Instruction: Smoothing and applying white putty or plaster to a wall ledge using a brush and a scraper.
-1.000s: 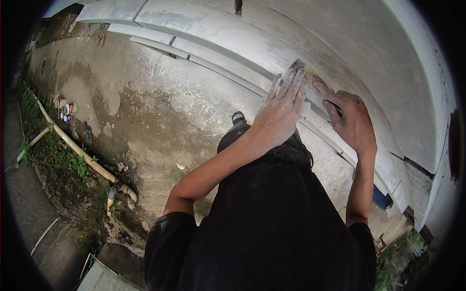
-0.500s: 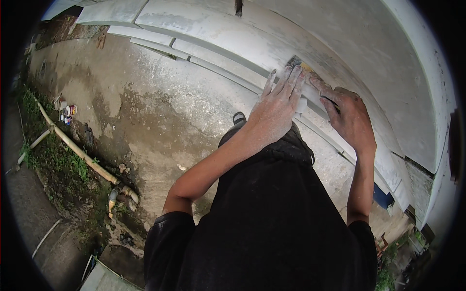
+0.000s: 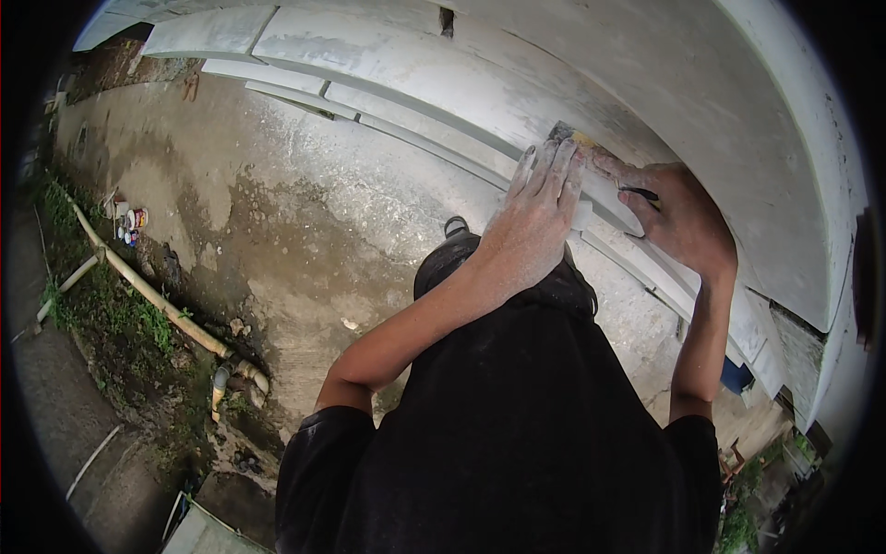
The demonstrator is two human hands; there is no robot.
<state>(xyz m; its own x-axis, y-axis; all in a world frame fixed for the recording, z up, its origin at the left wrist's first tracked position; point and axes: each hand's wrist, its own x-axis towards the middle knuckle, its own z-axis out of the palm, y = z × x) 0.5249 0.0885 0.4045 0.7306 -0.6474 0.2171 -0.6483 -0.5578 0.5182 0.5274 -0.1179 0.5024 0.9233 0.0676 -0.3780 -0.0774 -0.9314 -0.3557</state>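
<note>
We stand close against a white wall (image 3: 701, 83) with raised mouldings (image 3: 406, 69) running across it, and everything else is placed from that wall. Below its foot spreads a stained concrete floor (image 3: 277, 240), and beyond the floor, far from the wall, a strip of weeds holds a long pipe (image 3: 157, 305) and a small cluster of cans (image 3: 129, 226). We count one wall, about three stepped moulding bands, one pipe run, and a handful of cans too small to number. On the wall, our left hand (image 3: 531, 226) lies flat, fingers stretched and together, pressing a small sanding block (image 3: 572, 138) against the middle band; only its top edge shows above the fingertips. Our right hand (image 3: 678, 217) rests just beside it on the same band, fingers partly curled; a thin dark thing sits between them, but we cannot tell what it is or how firmly it is held. Both hands are dusted white. As we judge it, the band under the hands and to the left looks dull and scuffed, so some smoothing seems done there, while the long stretch toward the wall's far right end looks untouched.
</note>
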